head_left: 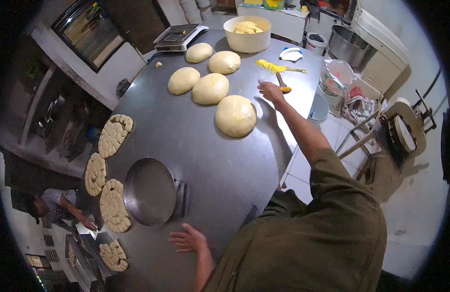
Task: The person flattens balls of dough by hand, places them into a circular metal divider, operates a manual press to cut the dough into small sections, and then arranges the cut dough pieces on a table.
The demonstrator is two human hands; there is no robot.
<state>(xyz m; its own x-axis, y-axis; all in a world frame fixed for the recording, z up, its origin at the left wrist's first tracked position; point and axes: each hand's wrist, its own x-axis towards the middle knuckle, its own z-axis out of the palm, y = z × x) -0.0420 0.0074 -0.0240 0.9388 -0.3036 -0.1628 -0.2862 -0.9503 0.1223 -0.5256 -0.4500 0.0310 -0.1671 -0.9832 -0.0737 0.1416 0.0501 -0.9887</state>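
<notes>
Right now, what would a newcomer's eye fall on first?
Five smooth, pale yellow dough balls stand out on the far part of the grey metal table. Nearer, toward the left, a round grey metal pan sits beside flat, pale, segmented dough rounds along the left edge.

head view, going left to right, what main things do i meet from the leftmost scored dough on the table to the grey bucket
Leftmost scored dough, round metal pan, largest dough ball, right hand, grey bucket.

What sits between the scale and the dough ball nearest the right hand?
In the head view, more smooth dough balls lie between the scale and that ball.
</notes>
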